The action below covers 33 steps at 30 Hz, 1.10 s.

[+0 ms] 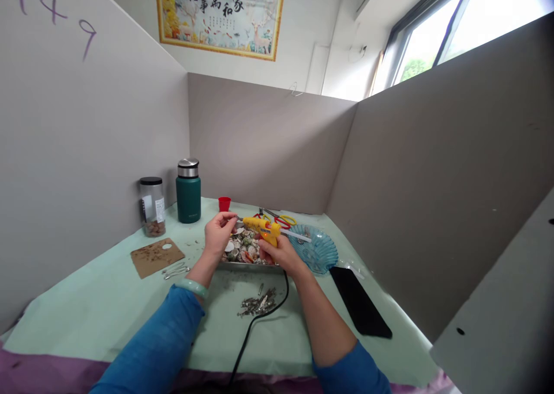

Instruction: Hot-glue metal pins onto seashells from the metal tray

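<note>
My right hand (283,255) is wrapped round the handle of a yellow hot glue gun (262,226), with a pale glue stick (298,235) jutting from its back. The gun's nozzle points left at my left hand (219,231), whose thumb and fingers pinch something small that I cannot make out. Both hands hover over a metal tray (253,266) full of mixed seashells (246,248), partly hidden by them. Nearer to me lies a heap of small silver metal clips (258,303). The gun's black cord (249,330) runs past this heap to the table's front edge.
A green flask (188,195), a clear jar (153,209) and a brown card (156,257) stand or lie at left. Behind the tray are a red cup (224,203) and scissors (283,220). A blue shell-shaped dish (322,250) and black phone (361,303) lie right. Partitions enclose the table.
</note>
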{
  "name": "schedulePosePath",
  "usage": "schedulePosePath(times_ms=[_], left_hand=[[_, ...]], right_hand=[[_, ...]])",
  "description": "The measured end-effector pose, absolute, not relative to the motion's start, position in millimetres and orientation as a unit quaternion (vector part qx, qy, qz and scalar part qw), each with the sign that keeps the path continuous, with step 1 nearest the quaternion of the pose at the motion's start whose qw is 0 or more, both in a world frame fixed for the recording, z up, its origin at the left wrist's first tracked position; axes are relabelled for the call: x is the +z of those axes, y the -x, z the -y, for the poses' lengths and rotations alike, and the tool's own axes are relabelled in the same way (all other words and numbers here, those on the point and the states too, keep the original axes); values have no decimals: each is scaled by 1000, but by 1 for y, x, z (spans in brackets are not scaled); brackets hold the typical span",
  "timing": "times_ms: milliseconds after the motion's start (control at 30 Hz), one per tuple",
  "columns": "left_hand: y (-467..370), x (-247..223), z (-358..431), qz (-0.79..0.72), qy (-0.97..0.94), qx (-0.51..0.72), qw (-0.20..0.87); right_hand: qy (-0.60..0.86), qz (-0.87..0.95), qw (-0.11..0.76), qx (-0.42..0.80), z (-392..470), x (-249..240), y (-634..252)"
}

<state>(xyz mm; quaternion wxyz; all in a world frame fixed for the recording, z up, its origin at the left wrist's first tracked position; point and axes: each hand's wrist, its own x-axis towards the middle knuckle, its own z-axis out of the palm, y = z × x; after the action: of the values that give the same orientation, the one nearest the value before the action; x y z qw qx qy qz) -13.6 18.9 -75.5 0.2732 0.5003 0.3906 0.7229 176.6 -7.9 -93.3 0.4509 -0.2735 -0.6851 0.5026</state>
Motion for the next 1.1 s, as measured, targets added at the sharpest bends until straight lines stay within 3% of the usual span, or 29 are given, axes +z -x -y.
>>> schedulePosePath(times_ms=[1100], left_hand=[[11,-71,-12,-378,-491,726,298]], right_hand=[[265,689,457,496,7,-92,-176]])
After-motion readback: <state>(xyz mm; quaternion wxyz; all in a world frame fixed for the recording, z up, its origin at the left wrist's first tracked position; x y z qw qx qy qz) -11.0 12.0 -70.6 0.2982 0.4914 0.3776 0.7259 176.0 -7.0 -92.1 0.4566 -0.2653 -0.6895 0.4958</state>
